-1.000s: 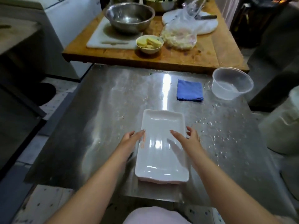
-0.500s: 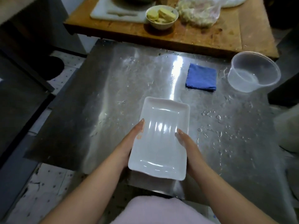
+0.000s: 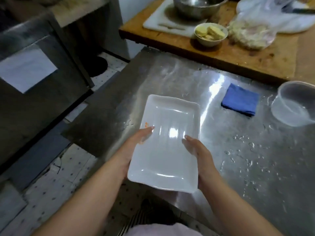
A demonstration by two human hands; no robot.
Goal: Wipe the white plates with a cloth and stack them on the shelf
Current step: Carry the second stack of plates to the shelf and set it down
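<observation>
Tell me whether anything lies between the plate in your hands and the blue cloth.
Nothing visible does. Only bare, wet steel table separates the white plate from the blue cloth; the clear tub sits beyond it.

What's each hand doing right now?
Left hand: holds the white plate by its left edge.
Right hand: holds the same plate by its right edge.
</observation>
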